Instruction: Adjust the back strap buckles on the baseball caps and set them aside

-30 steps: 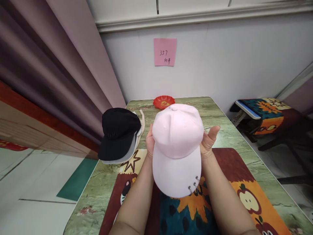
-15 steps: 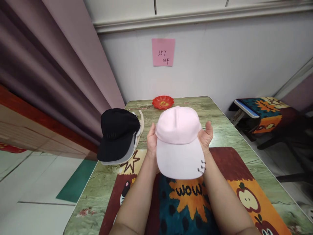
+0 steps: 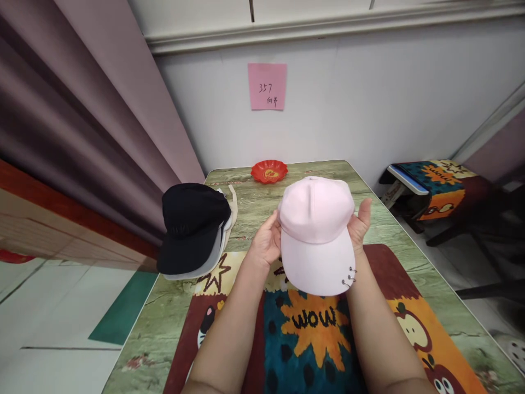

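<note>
A pale pink baseball cap (image 3: 316, 213) is held up over the table between my two hands, its brim toward me and tilted down. Three small metal rings pierce the brim's right edge. My left hand (image 3: 268, 238) grips the cap's left side, its fingers partly hidden behind the crown. On the other side, my right hand (image 3: 360, 225) supports the cap with the thumb sticking up; its other fingers are hidden behind. To the left lies a black cap (image 3: 192, 224), stacked on lighter caps whose brims and a beige strap show beneath.
The green wood-patterned table (image 3: 156, 328) carries a colourful mat (image 3: 320, 350) printed with "WOW". A red scalloped dish (image 3: 269, 171) stands at the back near the wall. A pink note (image 3: 267, 86) hangs above it. A purple curtain (image 3: 102, 98) borders the left side.
The pink cap has shifted to the right with both hands and turned slightly. The stacked caps and the red dish stay in place on the table; the view has shifted a little.
</note>
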`<action>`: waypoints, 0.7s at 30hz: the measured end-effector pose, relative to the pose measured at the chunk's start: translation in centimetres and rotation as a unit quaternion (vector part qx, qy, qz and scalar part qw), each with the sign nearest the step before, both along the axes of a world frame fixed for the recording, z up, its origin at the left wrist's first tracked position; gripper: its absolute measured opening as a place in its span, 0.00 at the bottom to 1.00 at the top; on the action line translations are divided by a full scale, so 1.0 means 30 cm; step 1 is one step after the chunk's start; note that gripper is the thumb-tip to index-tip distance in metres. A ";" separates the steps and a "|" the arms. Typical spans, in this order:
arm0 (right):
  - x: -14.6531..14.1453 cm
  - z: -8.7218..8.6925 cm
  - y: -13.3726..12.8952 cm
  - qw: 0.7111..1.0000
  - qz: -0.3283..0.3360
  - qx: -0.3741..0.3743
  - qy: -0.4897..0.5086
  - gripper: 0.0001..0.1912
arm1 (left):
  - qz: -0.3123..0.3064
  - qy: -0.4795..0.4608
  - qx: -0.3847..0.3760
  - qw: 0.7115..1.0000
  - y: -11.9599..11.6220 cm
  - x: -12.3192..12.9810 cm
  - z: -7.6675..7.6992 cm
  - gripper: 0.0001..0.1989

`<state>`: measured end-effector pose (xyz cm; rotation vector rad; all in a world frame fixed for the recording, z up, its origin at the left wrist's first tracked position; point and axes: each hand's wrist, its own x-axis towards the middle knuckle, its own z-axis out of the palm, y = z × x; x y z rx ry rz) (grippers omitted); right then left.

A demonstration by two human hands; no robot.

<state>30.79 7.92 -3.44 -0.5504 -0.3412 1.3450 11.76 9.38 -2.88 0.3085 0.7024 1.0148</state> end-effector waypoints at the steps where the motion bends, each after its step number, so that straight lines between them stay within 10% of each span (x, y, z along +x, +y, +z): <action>1: -0.008 0.004 0.002 1.000 0.014 -0.007 -0.005 0.35 | 0.024 0.008 -0.003 1.000 0.005 0.001 0.000 0.09; 13: -0.052 -0.045 0.027 0.959 0.189 -0.053 -0.206 0.18 | 0.326 0.039 0.057 0.943 0.079 -0.108 0.022 0.10; 21: -0.062 -0.046 0.036 0.978 0.177 -0.050 -0.103 0.19 | 0.217 -0.010 0.102 0.971 0.073 -0.127 0.023 0.09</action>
